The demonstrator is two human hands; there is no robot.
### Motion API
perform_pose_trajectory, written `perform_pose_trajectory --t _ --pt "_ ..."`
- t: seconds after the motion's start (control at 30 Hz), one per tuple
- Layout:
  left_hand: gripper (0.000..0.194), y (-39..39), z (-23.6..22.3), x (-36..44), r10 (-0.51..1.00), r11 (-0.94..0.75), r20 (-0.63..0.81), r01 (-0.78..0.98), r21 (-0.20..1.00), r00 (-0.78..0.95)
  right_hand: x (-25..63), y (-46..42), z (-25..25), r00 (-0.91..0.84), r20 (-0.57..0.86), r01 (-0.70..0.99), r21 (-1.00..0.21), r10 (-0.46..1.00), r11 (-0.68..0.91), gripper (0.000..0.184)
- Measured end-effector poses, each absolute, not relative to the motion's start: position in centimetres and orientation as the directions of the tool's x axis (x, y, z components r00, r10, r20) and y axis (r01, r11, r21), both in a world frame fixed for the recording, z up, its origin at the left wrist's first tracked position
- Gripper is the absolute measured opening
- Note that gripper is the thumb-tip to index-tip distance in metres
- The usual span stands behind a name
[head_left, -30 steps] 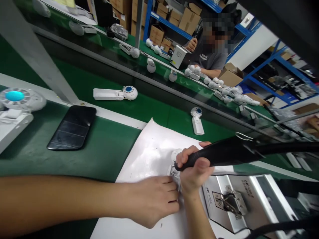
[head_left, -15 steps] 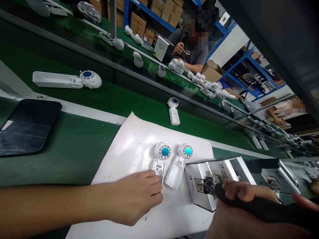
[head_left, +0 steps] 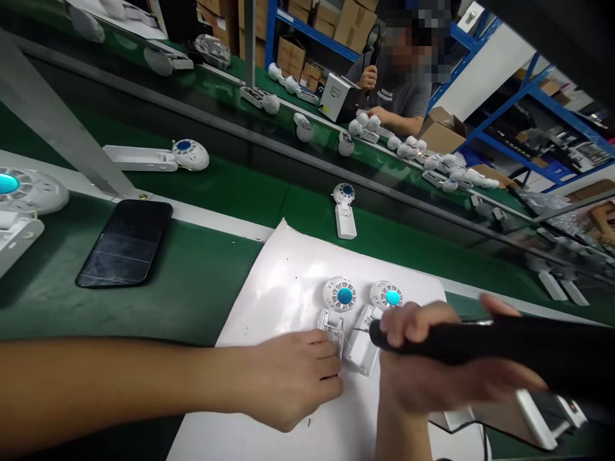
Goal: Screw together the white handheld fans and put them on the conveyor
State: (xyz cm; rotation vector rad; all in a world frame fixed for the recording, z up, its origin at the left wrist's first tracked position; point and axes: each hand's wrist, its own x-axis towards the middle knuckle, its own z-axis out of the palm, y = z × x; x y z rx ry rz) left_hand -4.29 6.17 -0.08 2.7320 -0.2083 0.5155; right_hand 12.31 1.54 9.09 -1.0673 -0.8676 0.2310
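Lettering on the grey shirt (head_left: pixel 408 96) beyond the glossy white sheet (head_left: pixel 269 307) is too blurred to read. On the sheet, our left hand (head_left: pixel 293 381) grips a hinged white plastic device (head_left: pixel 332 320) with a round vented head; over it, our right hand (head_left: pixel 423 378) clamps a thick black tool (head_left: pixel 466 346).

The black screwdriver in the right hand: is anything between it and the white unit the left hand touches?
In this view, yes: the neighbouring unit lies between the black screwdriver and the white unit the left hand touches, with the thin bit crossing in front of it. Whether they touch is unclear.
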Motion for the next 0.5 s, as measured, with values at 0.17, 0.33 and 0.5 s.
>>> perform_pose_trajectory --t 0.17,0.33,0.5 --pt "0.012 6.1 -0.2 -4.4 -0.07 -0.934 0.371 -0.192 0.302 0.926 10.9 4.6 7.5 0.673 0.472 0.203 -0.859 0.57 0.471 0.059" --pt "0.011 6.1 -0.2 -4.5 -0.073 -0.942 0.372 -0.187 0.28 0.926 11.2 4.8 6.1 0.661 0.431 0.138 -0.875 0.614 0.465 0.046" --pt "0.017 5.7 0.0 -4.4 -0.039 -0.959 0.408 -0.149 0.241 0.912 11.3 4.8 5.1 0.65 0.382 0.062 -0.888 0.657 0.455 0.042"
